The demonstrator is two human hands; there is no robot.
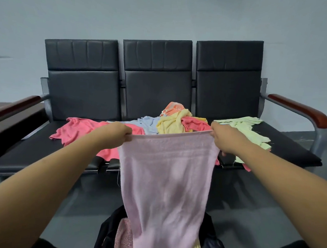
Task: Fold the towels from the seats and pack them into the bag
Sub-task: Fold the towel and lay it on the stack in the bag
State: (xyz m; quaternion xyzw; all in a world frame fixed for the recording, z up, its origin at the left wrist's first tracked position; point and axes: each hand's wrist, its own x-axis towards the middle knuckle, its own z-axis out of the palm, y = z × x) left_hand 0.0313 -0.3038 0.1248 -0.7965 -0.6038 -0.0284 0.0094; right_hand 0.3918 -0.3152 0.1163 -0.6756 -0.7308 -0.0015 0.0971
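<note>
Black bag (pixel 211 243) sits open on the floor up close, and the pink towel (pixel 166 181) hangs over it, stretched between both hands: left hand (pixel 116 131) and right hand (pixel 223 136) each pinch a top corner. Behind them, loose towels (pixel 170 122) are piled on the black seats (pixel 33 146).

Pink terry-cloth towel (pixel 166 185), smooth black leather-look seats (pixel 155 81), glossy wooden armrest (pixel 301 109), grey metal frame (pixel 319 137)

Light was soft, even and cool, with faint shadows; the pink towel (pixel 164 191) was motion-blurred low down, and wide-angle distortion bent the edges.
</note>
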